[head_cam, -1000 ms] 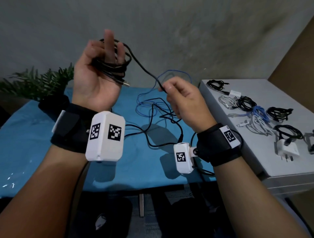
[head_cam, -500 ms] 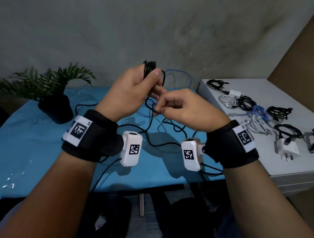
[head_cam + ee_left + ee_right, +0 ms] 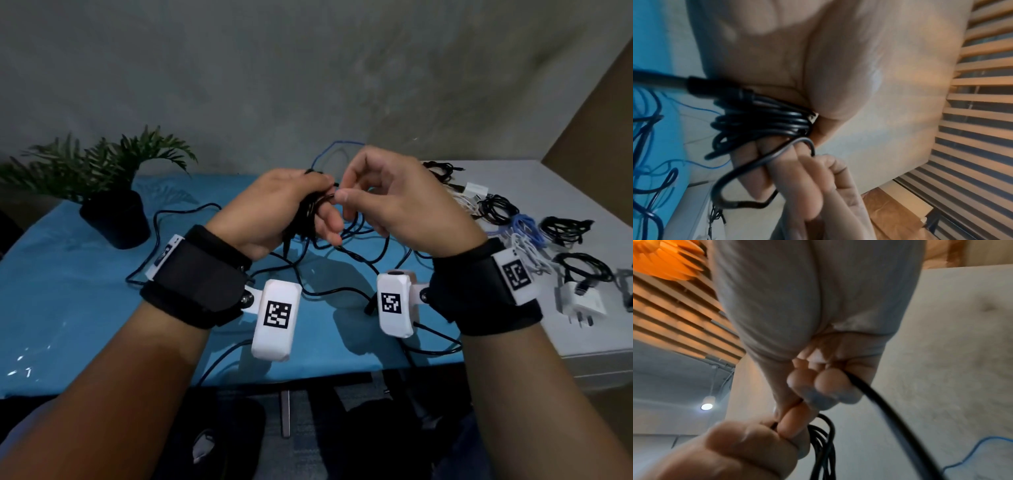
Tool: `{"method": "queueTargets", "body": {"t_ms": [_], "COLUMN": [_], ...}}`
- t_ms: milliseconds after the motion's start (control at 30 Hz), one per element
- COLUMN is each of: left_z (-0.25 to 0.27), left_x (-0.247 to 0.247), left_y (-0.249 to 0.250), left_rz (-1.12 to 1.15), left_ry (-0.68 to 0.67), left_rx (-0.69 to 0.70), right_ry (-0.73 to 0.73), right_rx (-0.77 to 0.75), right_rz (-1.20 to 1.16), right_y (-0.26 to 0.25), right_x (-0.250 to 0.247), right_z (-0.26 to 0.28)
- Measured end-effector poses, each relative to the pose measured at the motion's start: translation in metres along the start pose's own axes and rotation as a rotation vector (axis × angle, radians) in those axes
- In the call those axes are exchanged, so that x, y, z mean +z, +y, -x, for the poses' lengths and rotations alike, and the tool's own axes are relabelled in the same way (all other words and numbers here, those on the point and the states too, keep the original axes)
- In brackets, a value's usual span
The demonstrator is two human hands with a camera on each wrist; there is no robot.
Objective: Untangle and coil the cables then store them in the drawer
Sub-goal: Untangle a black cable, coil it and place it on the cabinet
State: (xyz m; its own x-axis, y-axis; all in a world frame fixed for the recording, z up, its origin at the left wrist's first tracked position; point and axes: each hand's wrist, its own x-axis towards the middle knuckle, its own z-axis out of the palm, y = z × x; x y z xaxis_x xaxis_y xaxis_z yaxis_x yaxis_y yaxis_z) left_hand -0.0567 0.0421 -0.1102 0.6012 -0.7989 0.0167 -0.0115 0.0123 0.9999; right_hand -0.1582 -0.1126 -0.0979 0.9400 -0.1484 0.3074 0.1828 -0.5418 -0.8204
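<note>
My left hand (image 3: 291,205) holds a bundle of black cable coils (image 3: 308,219), the loops wound around its fingers (image 3: 764,123). My right hand (image 3: 376,195) pinches the free end of the same black cable (image 3: 875,395) right against the left fingers. Both hands are raised above the blue table (image 3: 68,308). More loose black and blue cable (image 3: 342,260) lies tangled on the table beneath them. The drawer is not visible.
A grey cabinet top (image 3: 582,342) at the right carries several coiled cables (image 3: 565,229) and a white charger (image 3: 580,301). A potted plant (image 3: 113,212) stands at the table's back left. A plain wall is behind.
My left hand turned palm-down and dropped from its raised position to meet the right hand. The right hand moved up to the coil and now pinches the cable end beside it.
</note>
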Motion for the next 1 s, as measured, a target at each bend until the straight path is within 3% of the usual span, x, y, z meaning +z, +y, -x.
{"method": "queueTargets", "body": {"t_ms": [133, 233, 367, 600, 767, 867, 1000], "left_z": [-0.002, 0.0, 0.002, 0.002, -0.004, -0.004, -0.004], "left_x": [0.001, -0.001, 0.001, 0.008, -0.019, -0.038, -0.038], "left_y": [0.001, 0.01, 0.01, 0.009, 0.013, 0.019, 0.019], "left_rz": [0.052, 0.187, 0.37, 0.554, 1.005, 1.157, 1.091], "left_ry": [-0.016, -0.12, -0.229, -0.182, -0.308, -0.154, 0.127], "left_rx": [-0.065, -0.119, -0.136, -0.064, 0.104, 0.267, 0.476], "right_ry": [0.129, 0.249, 0.176, 0.192, 0.14, 0.097, -0.051], "right_rx": [0.025, 0.029, 0.067, 0.045, 0.025, 0.053, 0.054], "right_rz": [0.066, 0.104, -0.103, -0.349, -0.159, -0.024, 0.091], "right_y": [0.006, 0.012, 0.014, 0.016, 0.029, 0.047, 0.049], "right_x": [0.004, 0.009, 0.019, 0.026, 0.022, 0.019, 0.026], "right_z": [-0.002, -0.005, -0.007, -0.013, -0.012, -0.011, -0.009]}}
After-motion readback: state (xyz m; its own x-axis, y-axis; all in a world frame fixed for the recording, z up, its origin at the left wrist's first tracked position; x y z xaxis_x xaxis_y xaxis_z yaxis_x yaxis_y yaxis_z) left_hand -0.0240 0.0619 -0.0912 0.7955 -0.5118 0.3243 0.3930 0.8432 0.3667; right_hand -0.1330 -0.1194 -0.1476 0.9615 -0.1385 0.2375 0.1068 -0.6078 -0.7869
